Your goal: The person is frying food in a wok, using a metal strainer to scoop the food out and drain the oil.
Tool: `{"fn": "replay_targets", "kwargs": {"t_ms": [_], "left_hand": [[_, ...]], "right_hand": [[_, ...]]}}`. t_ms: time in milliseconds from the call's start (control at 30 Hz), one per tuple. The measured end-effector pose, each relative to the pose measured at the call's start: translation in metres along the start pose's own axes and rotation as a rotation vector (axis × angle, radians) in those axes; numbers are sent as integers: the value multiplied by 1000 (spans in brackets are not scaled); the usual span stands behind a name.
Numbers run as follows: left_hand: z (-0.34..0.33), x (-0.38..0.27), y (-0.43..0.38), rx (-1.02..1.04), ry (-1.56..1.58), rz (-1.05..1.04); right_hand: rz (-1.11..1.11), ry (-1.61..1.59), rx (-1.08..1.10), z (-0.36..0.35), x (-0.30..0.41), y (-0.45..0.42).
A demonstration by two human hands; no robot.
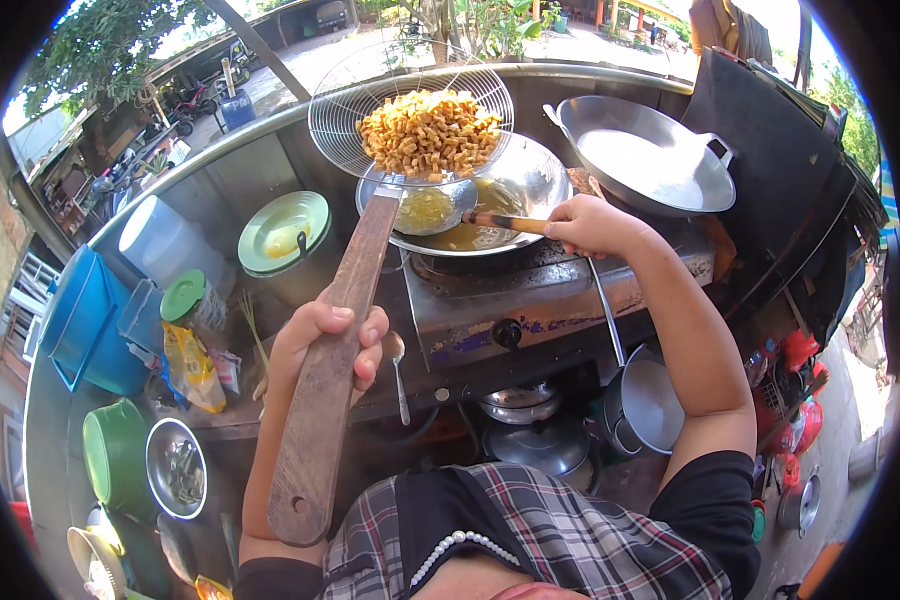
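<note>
My left hand [337, 337] grips the broad wooden handle of a wire skimmer [337, 105], raised above the near left part of a wok. Small golden-brown fried pieces [431, 135] lie heaped in its mesh. My right hand [589, 229] holds the wooden handle of a metal ladle [435, 210]. The ladle's bowl is in the metal wok [547, 172], beneath the skimmer, and holds yellowish oil. More oil lies in the wok's bottom, partly hidden by the skimmer. The wok rests on a metal gas stove [532, 300].
A second wok [645, 165] stands at the right. Green plates [283, 229], a blue bucket [94, 322] and a plastic packet [193, 371] are at the left. A spoon [400, 379] lies near my left hand. Pots [645, 401] stand below the stove.
</note>
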State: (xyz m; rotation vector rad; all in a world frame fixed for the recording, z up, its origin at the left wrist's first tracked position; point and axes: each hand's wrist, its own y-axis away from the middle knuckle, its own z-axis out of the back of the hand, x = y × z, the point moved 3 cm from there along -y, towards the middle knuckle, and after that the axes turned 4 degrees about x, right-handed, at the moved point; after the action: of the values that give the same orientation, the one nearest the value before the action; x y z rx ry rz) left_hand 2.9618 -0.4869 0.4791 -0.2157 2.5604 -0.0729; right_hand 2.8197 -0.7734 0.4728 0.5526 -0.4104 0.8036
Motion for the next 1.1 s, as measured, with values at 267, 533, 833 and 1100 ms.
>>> {"fn": "replay_targets", "kwargs": {"t_ms": [267, 533, 833, 1100], "left_hand": [[-1, 1, 1, -75, -41, -1], [4, 2, -2, -110, -91, -11], [16, 1, -7, -136, -178, -12], [22, 0, -7, -189, -217, -12]], "right_hand": [[-60, -211, 74, 23, -13, 20], [-120, -197, 18, 61, -28, 49], [-207, -138, -115, 103, -36, 87], [-201, -80, -161, 128, -20, 114]]}}
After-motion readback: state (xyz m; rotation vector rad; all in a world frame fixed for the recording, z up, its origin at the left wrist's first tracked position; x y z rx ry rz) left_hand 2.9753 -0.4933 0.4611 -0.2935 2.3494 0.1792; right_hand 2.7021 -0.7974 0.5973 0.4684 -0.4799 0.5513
